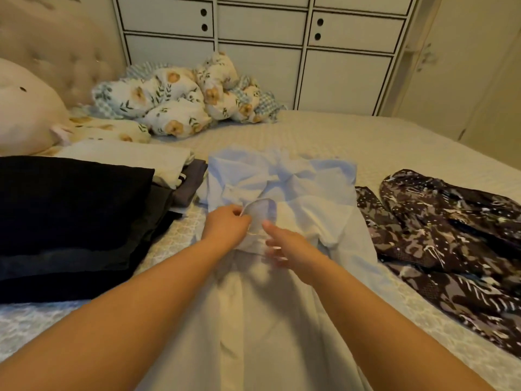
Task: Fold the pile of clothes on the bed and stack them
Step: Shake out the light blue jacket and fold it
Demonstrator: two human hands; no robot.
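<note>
With the left hand pinching the pale blue cotton shirt and the right hand released, uneven tugging could skew the fold.

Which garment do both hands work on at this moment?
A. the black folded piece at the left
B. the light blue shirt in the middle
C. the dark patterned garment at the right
B: the left hand pinches the light blue shirt near its collar, and the right hand rests on it.
</note>
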